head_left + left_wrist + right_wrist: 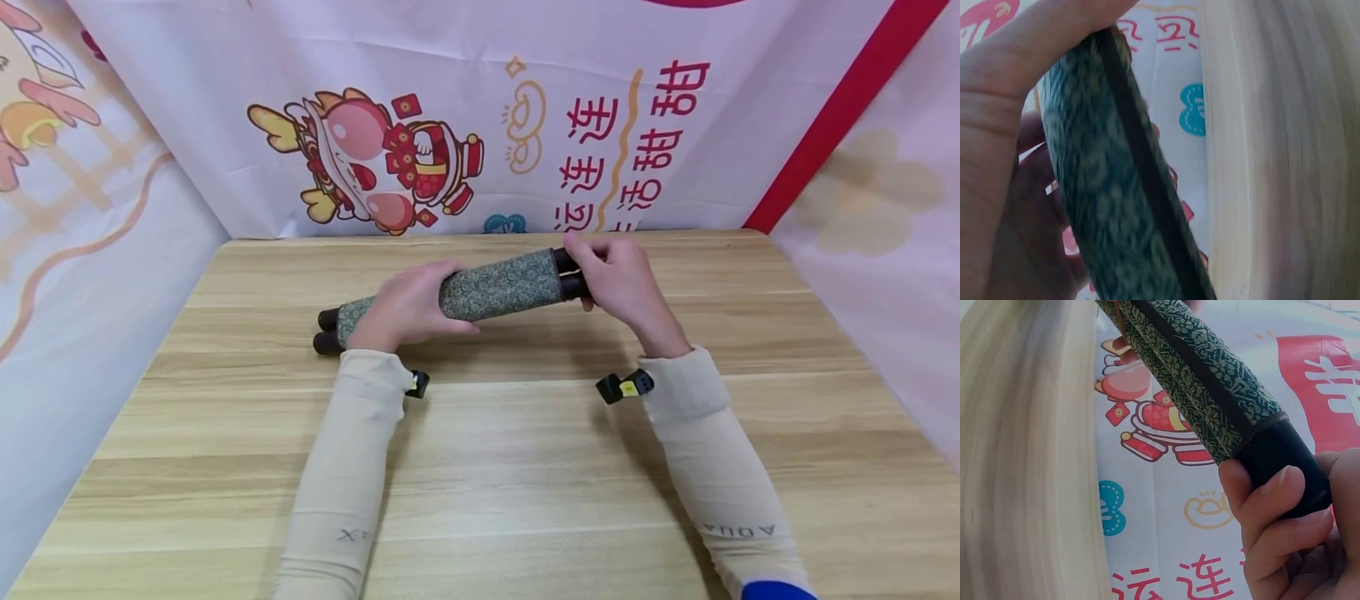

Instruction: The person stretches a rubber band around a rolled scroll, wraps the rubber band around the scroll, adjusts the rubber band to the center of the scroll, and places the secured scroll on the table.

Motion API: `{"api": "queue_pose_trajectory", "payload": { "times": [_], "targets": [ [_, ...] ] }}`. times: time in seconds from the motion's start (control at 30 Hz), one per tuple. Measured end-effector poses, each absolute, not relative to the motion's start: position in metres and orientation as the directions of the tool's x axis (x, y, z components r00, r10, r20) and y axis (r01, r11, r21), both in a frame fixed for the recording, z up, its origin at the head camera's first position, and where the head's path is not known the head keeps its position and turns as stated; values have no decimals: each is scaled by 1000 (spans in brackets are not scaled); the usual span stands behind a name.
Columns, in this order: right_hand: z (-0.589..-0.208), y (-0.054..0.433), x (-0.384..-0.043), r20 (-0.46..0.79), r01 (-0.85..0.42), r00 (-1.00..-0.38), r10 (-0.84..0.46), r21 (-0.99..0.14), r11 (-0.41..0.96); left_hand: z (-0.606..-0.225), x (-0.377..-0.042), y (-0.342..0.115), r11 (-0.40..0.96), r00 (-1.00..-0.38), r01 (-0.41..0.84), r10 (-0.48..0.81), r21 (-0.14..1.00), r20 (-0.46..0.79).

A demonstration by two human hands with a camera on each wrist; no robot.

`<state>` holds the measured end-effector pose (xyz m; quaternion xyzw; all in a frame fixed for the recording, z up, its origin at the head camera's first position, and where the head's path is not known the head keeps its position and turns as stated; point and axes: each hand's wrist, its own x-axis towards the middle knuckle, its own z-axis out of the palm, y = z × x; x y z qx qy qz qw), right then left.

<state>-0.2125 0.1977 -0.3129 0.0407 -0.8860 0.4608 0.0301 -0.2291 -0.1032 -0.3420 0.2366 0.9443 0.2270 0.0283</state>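
Observation:
A rolled scroll [502, 287] in green patterned brocade, with paired dark roller ends, is held over the back part of the table, its right end farther back than its left. My left hand [408, 304] grips it left of its middle, the thumb along the near side. In the left wrist view a dark strip runs along the brocade [1097, 156]. At the other end my right hand [622, 279] holds the dark roller ends [573, 286]. From the right wrist view, its fingers and thumb [1347, 487] close round a black roller end [1282, 462].
The wood-grain table [495, 475] stretches under both forearms. Behind its back edge hangs a white printed cloth [465, 50] with cartoon figures and red characters. More printed cloth [82, 250] hangs along the left. Small black cameras [625, 387] sit at both wrists.

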Motion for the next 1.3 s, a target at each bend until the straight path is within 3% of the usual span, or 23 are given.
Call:
{"api": "queue_pose_trajectory", "payload": {
  "times": [0.63, 0.8, 0.97, 1.3],
  "targets": [
    [-327, 208, -221, -88, 42, -995, -41, -773, 633, -352, -235, -108, 769, -875, 414, 483, 487, -19],
    [-332, 208, -222, -145, 78, -988, -51, -756, 650, -356, -235, -104, 790, -869, 442, 495, 425, -16],
    [-332, 212, -222, -184, 105, -983, -24, -657, 747, -360, -233, -99, 823, -874, 445, 485, 353, -26],
    [-326, 217, -219, -174, 66, -984, -47, -590, 805, -365, -233, -95, 844, -877, 442, 478, 304, -50]
  ]
}}
